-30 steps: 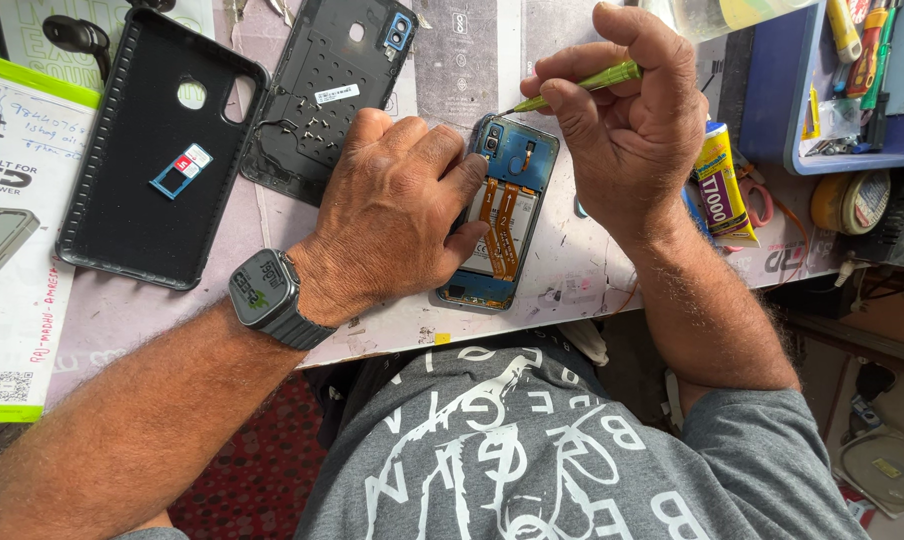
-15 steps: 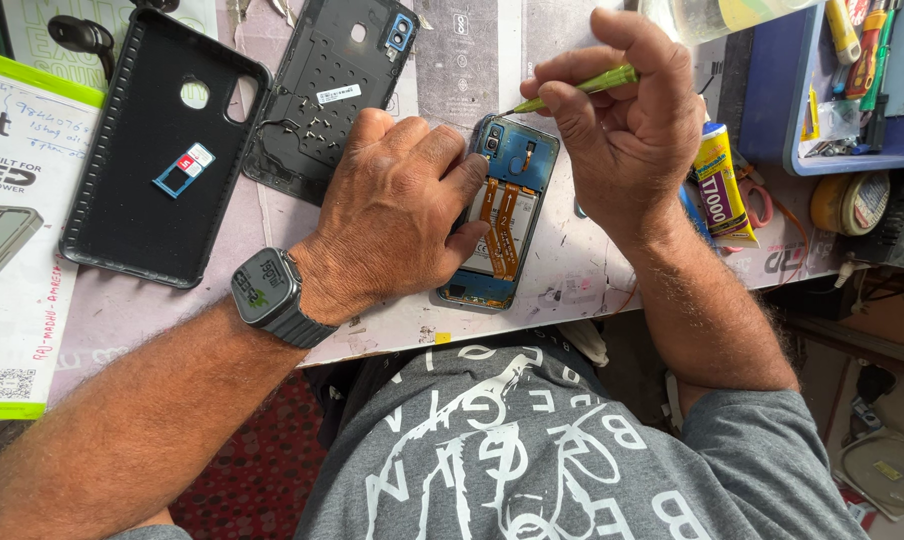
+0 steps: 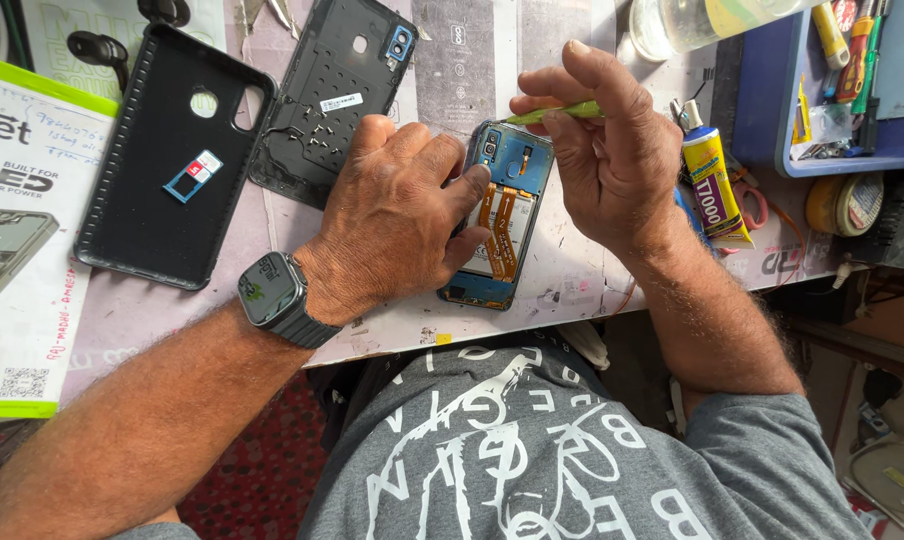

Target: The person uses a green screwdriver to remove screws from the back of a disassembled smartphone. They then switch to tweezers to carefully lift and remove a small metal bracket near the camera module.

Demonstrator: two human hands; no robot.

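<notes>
1. The surface (image 3: 572, 280) is a pale work mat, worn and stained, with faint printed fields. At its right edge a darker floor and some cables are seen below.
2. The opened blue smartphone without back cover (image 3: 502, 215) lies flat near the front edge of the surface, between the two hands. Its camera end points away from the person. Inside it there are two orange flat cables and a white battery label.
3. The left hand (image 3: 397, 215), with a dark square wristwatch (image 3: 272, 293) on the wrist, lies over the left side of the phone. Its fingers are spread narrow and press the phone down; the thumb touches the phone edge.
4. The right hand (image 3: 612, 150) holds a thin green tool (image 3: 557, 112). Its fingers are closed around the tool, and the tip points to the upper end of the phone, near the camera.
5. Left of the hands lie a black removed phone back cover (image 3: 332, 100) and a black rubber phone case (image 3: 162, 160) with a small blue SIM tray (image 3: 194, 177) on it.
6. Just right of the right hand lies a yellow glue tube (image 3: 717, 185). Further right is a blue plastic tray (image 3: 762, 100) with screwdrivers.
7. The left hand hides a big part of the phone's left side.
</notes>
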